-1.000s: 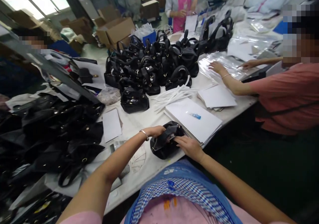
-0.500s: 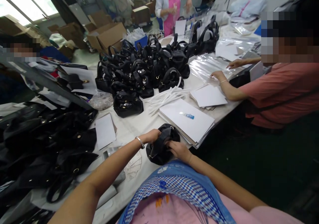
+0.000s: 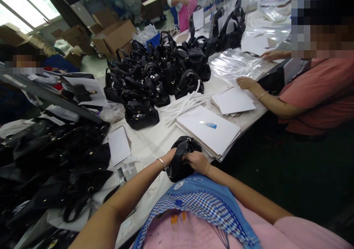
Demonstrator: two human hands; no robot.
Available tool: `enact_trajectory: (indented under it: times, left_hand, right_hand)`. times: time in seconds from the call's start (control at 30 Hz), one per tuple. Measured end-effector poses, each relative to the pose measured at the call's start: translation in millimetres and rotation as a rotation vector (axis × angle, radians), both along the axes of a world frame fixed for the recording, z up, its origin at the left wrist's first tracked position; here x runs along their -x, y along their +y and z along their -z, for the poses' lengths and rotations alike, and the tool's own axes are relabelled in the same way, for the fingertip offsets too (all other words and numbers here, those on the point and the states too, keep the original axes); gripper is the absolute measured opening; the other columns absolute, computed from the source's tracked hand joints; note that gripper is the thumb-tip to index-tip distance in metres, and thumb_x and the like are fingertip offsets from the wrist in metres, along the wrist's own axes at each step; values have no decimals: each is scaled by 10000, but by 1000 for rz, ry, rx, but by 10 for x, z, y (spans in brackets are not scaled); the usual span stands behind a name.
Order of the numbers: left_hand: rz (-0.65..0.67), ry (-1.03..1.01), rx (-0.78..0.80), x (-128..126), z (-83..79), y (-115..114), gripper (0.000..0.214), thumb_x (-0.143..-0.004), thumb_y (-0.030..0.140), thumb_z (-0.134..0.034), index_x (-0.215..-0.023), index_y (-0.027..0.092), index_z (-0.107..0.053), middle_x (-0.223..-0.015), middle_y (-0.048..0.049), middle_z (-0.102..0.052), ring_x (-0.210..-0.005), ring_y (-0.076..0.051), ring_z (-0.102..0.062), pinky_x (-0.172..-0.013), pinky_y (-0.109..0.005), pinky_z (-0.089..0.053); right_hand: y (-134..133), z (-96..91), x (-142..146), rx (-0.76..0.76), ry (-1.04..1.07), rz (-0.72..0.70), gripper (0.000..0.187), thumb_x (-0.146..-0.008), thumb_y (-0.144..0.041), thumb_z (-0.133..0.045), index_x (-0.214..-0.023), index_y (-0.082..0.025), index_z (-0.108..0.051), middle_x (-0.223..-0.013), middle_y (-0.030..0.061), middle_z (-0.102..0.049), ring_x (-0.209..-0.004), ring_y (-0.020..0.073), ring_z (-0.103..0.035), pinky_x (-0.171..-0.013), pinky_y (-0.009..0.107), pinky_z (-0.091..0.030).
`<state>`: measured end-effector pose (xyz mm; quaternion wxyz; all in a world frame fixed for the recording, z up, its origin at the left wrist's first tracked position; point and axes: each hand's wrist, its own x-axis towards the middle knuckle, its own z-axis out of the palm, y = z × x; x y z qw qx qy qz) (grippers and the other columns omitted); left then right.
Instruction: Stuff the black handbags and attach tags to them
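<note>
Both hands grip a small black handbag [image 3: 181, 156] at the near table [image 3: 149, 140] edge: left hand [image 3: 169, 156] clasps its left side, right hand [image 3: 197, 162] its right, beside stacked white sheets [image 3: 210, 129].

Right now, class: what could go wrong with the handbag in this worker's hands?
The black handbag, gripped by the left hand and right hand, sits at the near edge of the table; it might slip to the floor. The stack of white sheets beside it lies at that edge and could be knocked off.
</note>
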<state>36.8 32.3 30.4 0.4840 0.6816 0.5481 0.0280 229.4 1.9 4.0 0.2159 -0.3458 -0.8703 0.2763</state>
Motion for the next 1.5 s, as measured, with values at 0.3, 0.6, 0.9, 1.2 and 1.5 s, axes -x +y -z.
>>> enact_trajectory:
  times: [0.3,0.6,0.9,1.2,1.5]
  left_hand:
    - [-41,-49,-50,21,-25,-72,179,-730,281,-694,-835,139,-724,-823,-51,-739,-806,-222,-649,-764,-304,-506]
    - [-601,-5,-308,419,-303,-536,195,-857,279,-547,-933,156,-677,-870,-46,-711,-793,-171,-642,-744,-275,-491]
    - [-928,89,-321,313,119,-893,390,-706,372,-747,-1036,201,-628,-965,-44,-635,-884,-198,-604,-796,-315,-482]
    - [-892,130,-286,338,219,-694,226,-715,341,-721,-881,196,-669,-833,-32,-658,-787,-198,-603,-699,-289,-453]
    - [-993,-183,-225,445,317,-749,195,-743,307,-706,-910,209,-727,-827,-14,-710,-735,-160,-622,-669,-245,-447]
  right_hand:
    - [-2,39,7,125,65,85,281,-901,-387,-574,-1098,-186,-579,-866,52,-719,-753,179,-679,-656,257,-489]
    - [125,86,-31,-92,32,-147,321,-950,-276,-493,-1261,-219,-548,-1183,77,-670,-1026,201,-659,-855,307,-530]
    - [418,79,51,-118,-225,-434,317,-890,-347,-591,-1179,-221,-621,-1197,98,-645,-896,219,-680,-739,306,-545]
    - [409,59,362,-127,-256,-294,208,-896,-234,-507,-839,-209,-706,-740,75,-686,-679,211,-663,-568,270,-476]
    - [517,334,509,170,-136,-318,217,-872,-218,-491,-982,-246,-675,-976,63,-705,-927,248,-661,-822,387,-545]
